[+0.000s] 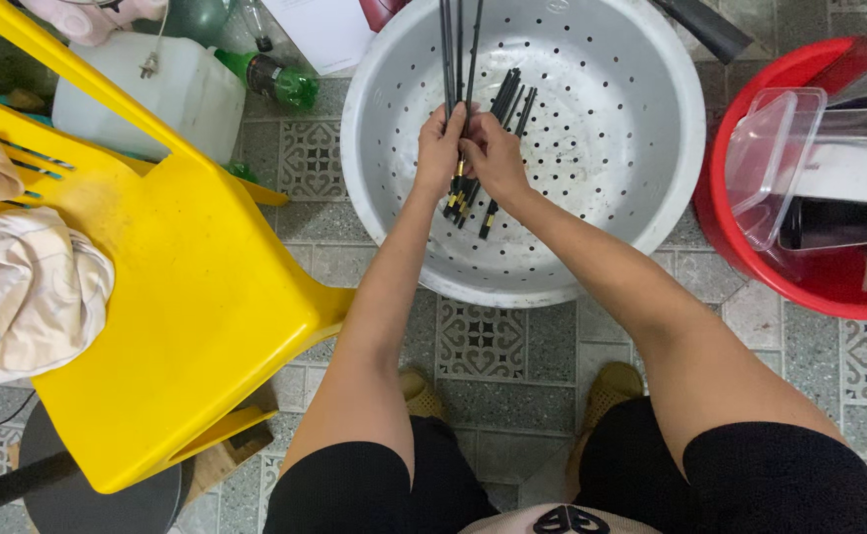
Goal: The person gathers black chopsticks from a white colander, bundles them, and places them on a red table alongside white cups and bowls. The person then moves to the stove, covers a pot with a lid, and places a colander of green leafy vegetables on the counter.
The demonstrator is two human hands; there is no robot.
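Note:
A large white perforated basin (pixel 651 168) stands on the tiled floor in front of me. Both my hands reach into it. My left hand (pixel 439 148) and my right hand (pixel 494 156) close together around a bundle of black chopsticks (pixel 460 59) with gold-banded ends, held roughly upright with the tips rising past the top of the view. More black chopsticks (pixel 508 99) lie loose on the basin's bottom just beyond my right hand.
A yellow plastic chair (pixel 186 297) lies on its side at left with cloths (pixel 23 292) on it. A red tub (pixel 750 247) of clear containers (pixel 779 148) sits at right. A white jug (pixel 171 94) and green bottle (pixel 285 84) stand behind the chair.

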